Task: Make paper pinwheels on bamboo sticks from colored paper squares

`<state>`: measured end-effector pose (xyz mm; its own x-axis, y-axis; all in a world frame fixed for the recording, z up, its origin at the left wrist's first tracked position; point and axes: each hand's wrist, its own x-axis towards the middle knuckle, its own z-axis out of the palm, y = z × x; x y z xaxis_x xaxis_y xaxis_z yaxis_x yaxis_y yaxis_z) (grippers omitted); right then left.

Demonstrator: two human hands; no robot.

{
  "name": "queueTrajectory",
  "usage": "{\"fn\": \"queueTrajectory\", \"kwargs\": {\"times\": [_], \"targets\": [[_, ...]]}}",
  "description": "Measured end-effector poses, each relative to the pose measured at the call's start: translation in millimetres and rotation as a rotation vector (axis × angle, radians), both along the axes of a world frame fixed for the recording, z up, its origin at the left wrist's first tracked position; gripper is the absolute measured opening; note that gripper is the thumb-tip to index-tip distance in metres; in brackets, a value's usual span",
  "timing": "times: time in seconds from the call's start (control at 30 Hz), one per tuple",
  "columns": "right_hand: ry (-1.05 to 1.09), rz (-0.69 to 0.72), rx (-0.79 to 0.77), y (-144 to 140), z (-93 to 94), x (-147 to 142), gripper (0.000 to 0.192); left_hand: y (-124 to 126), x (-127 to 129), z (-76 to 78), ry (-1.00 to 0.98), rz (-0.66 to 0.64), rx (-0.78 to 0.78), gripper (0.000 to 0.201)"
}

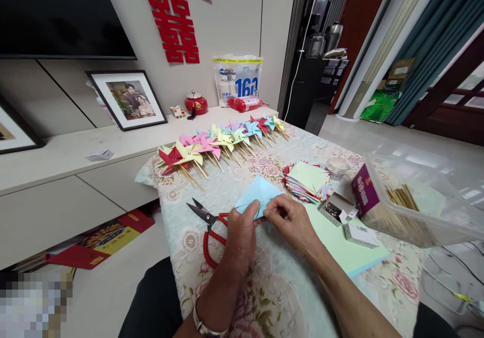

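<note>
Left hand: grip pinched shut on the near edge of the light blue folded paper square.
Right hand: grip closed on the same paper's right edge.
Paper: held just above the floral-cloth desk, between both hands.
Red-handled scissors: on the desk, just left of the left hand.
Stack of coloured paper squares: beyond the right hand.
Row of paper pinwheels on wooden sticks: at the far desk edge.

A home living room: framed photo, television, sideboard.
</note>
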<state>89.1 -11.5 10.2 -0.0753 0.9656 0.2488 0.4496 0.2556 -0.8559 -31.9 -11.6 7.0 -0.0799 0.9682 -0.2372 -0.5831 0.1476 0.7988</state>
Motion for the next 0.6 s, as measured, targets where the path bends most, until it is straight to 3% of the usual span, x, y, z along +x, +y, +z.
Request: {"fn": "queueTrajectory", "kwargs": {"times": [0.6], "targets": [[0.140,-0.081,-0.194,1,1.2,-1,0.016,-1,3,-12.3,0.108,0.032,0.037,0.012]]}}
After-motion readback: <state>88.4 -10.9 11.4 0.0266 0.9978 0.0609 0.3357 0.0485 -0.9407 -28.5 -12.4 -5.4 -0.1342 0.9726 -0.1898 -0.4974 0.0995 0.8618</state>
